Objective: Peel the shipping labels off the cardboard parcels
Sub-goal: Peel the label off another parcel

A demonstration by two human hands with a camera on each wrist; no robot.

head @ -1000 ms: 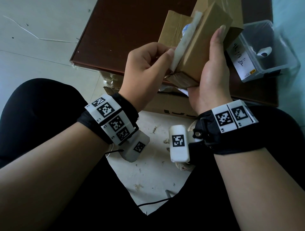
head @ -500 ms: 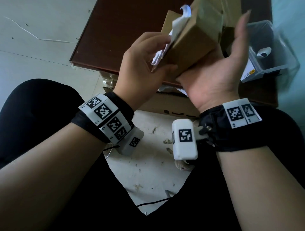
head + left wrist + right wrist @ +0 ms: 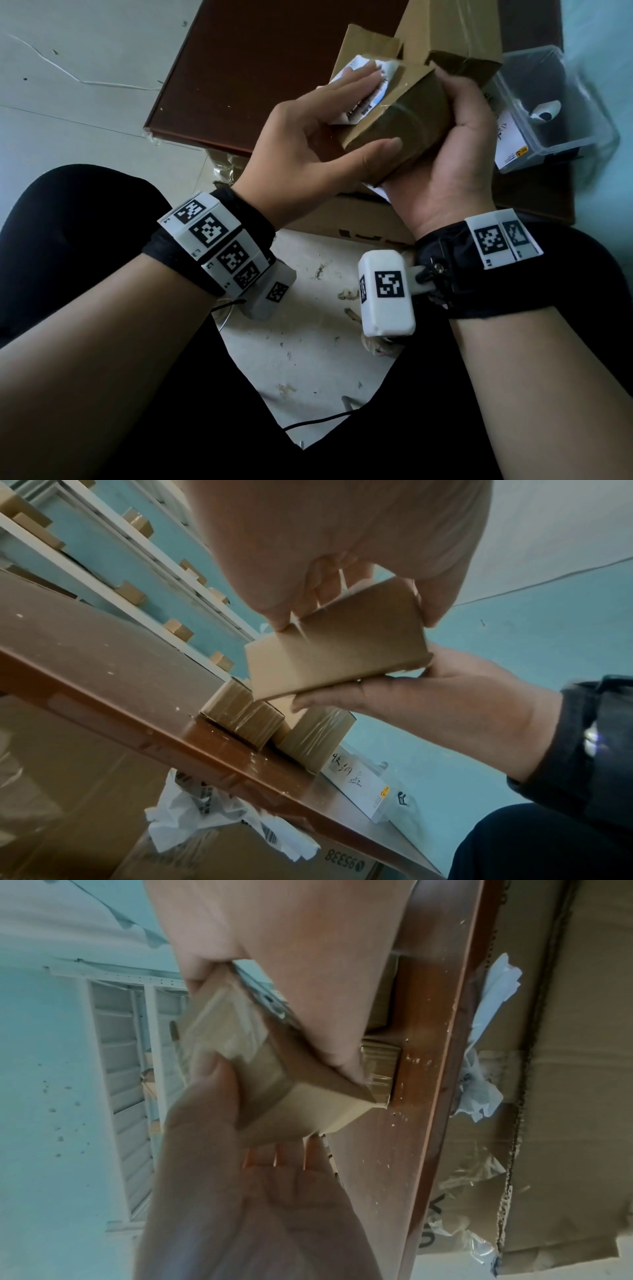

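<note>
Scene: A seated person works a small cardboard parcel [image 3: 394, 126] in both hands, held in the air above the near edge of a brown desk [image 3: 260, 68].
Right hand: The right hand [image 3: 448, 161] cradles the parcel from below at 3 o'clock, fingers wrapped over its far edge; this grip is closed on the box.
Left hand: The left hand [image 3: 318, 137] comes in from 9 o'clock, fingers laid flat across the shipping label [image 3: 368, 97], thumb braced on the near taped face; an open grip pressing rather than pinching.
Label: White, printed, on the parcel's upper face; its lower corner looks lifted, the rest seems stuck down.
Doing it well: Likely best to slide a fingertip under the loose corner, pinch it, and pull low and slow along the face while the right hand keeps the box from twisting.
Risk: A fast or steep pull could tear the paper and leave scraps.
Around: More taped parcels [image 3: 246, 718] sit on the desk at 12 o'clock; a clear plastic box [image 3: 555, 113] lies at 2 o'clock; crumpled labels [image 3: 212, 821] lie below the desk edge.
</note>
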